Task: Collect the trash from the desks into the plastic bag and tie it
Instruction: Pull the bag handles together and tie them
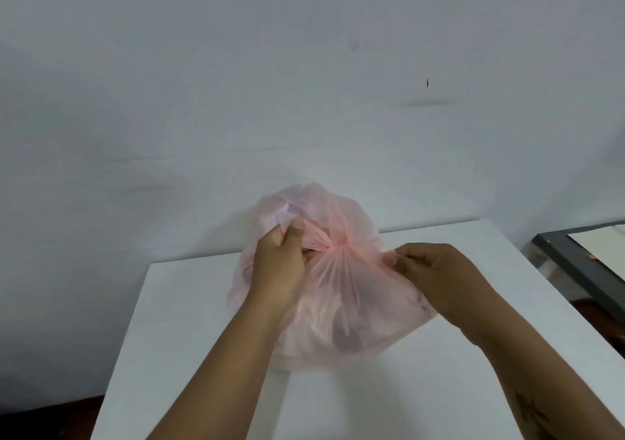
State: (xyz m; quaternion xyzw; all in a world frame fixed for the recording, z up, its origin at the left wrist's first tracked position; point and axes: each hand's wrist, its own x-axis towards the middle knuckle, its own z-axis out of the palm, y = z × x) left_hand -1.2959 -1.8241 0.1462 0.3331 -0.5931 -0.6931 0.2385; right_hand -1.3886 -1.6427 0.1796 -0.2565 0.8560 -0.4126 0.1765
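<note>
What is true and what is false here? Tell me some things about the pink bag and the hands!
1. The pink plastic bag sits on a white desk. True.
2. The bag is flat and empty. False: it bulges with things inside.
3. The left hand grips the bag and the right hand pinches it. True.
4. The top of the bag gapes wide open. False: it is gathered into a tight twist between the hands.
5. The wall behind is bright red. False: the wall is pale grey-white.
</note>
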